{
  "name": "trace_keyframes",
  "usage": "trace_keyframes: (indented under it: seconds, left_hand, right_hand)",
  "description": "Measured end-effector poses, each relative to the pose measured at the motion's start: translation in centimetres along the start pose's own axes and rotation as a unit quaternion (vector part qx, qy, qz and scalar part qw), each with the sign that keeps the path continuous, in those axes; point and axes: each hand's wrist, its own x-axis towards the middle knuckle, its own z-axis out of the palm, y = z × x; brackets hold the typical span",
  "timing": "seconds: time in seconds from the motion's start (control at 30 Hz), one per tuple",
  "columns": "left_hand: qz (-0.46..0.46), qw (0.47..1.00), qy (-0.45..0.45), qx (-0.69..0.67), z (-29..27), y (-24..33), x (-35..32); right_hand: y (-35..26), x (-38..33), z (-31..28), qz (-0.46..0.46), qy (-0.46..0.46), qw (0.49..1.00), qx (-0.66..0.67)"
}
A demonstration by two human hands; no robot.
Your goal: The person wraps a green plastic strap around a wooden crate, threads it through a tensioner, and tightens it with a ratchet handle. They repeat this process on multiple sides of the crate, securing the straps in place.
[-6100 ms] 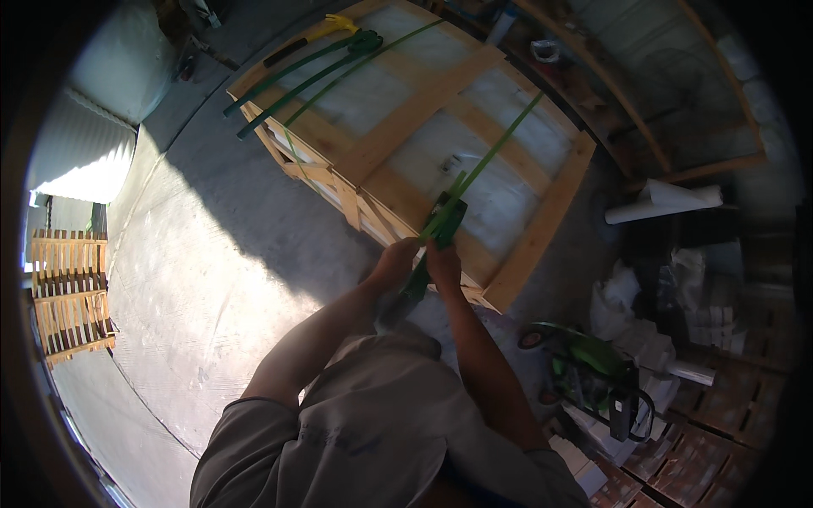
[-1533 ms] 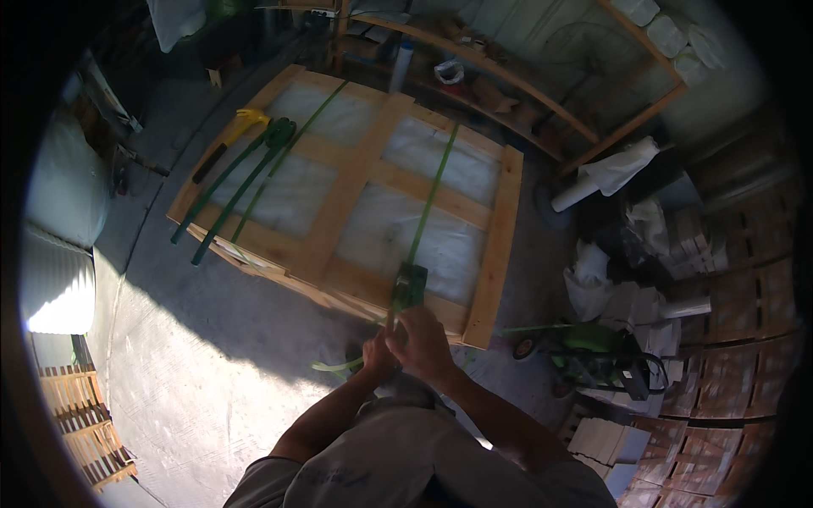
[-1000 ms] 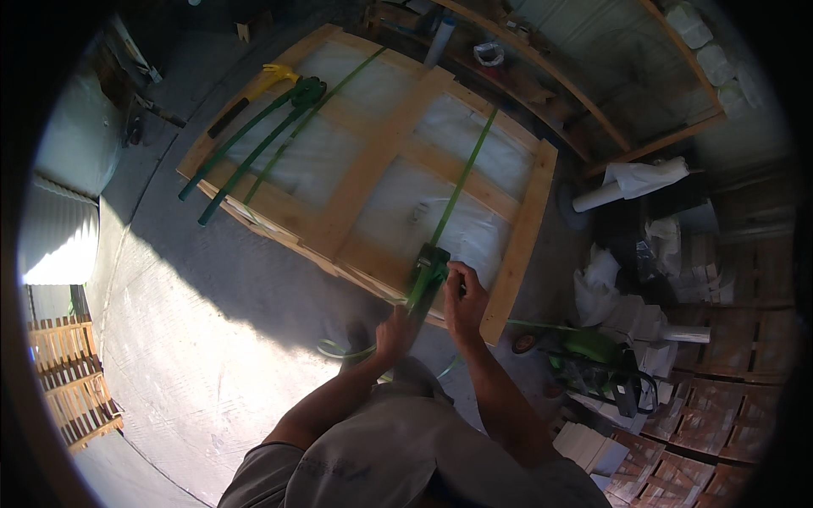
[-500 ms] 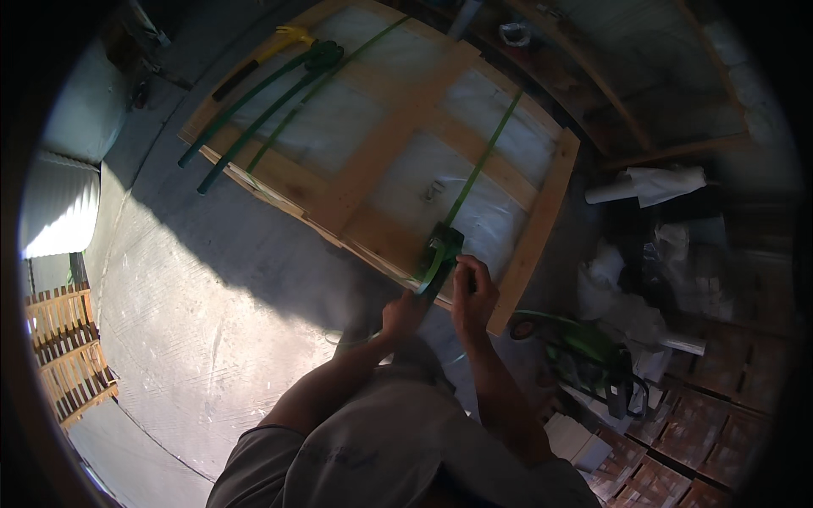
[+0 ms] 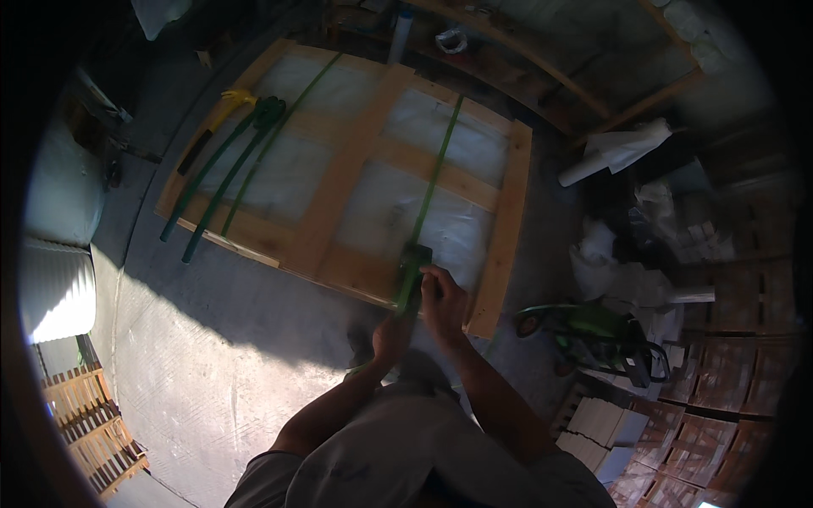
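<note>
A wooden crate (image 5: 320, 233) with clear plastic film between its boards lies in front of me. Two green straps cross it; the right-hand strap (image 5: 436, 173) runs down to a dark green strapping tool (image 5: 413, 258) at the near edge. My left hand (image 5: 389, 339) is closed at the lower end of the strap, just below the tool. Against the tool's right side, my right hand (image 5: 445, 305) is closed, thumb and forefinger pinched on it; the exact part is too dark to make out.
On the crate's left lie a long-handled green strapping tool (image 5: 227, 173) and a yellow-and-black hammer (image 5: 222, 114). A green wheeled machine (image 5: 593, 330) stands at right, near stacked brown boxes (image 5: 716, 372) and a white film roll (image 5: 614, 152). Wooden pallets (image 5: 93, 423) are at far left.
The view has shifted, so the crate appears lower and further left. Both hands stay at the strapping tool, the right at its side and the left below it.
</note>
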Motion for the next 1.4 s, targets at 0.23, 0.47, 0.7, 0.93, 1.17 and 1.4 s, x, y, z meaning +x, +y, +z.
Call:
trace_keyframes:
  seconds: [0.23,0.47,0.7,0.93,1.17,1.4]
  left_hand:
    - [0.012,0.999,-0.051,0.009,-0.1,-0.4,0.7]
    - [0.053,0.997,-0.004,-0.058,1.0,-1.6,1.5]
    - [0.055,0.998,-0.014,-0.026,1.7,-2.7,1.4]
    - [0.077,0.991,-0.076,0.073,0.8,-1.7,1.7]
    - [0.073,0.996,-0.046,0.019,1.0,-1.9,1.5]
    - [0.046,0.999,-0.025,0.005,0.5,-0.1,1.6]
  right_hand:
    - [-0.3,1.3,0.3,-0.016,0.034,0.999,-0.019]
    - [1.9,17.0,1.6,0.081,0.049,0.995,-0.027]
    - [-1.5,2.8,-0.7,0.041,0.006,0.997,0.066]
    - [-1.9,3.5,0.3,0.023,0.043,0.999,-0.002]
    - [0.6,11.1,0.2,0.116,-0.002,0.993,-0.019]
    - [6.7,18.4,2.5,0.101,-0.009,0.994,0.046]
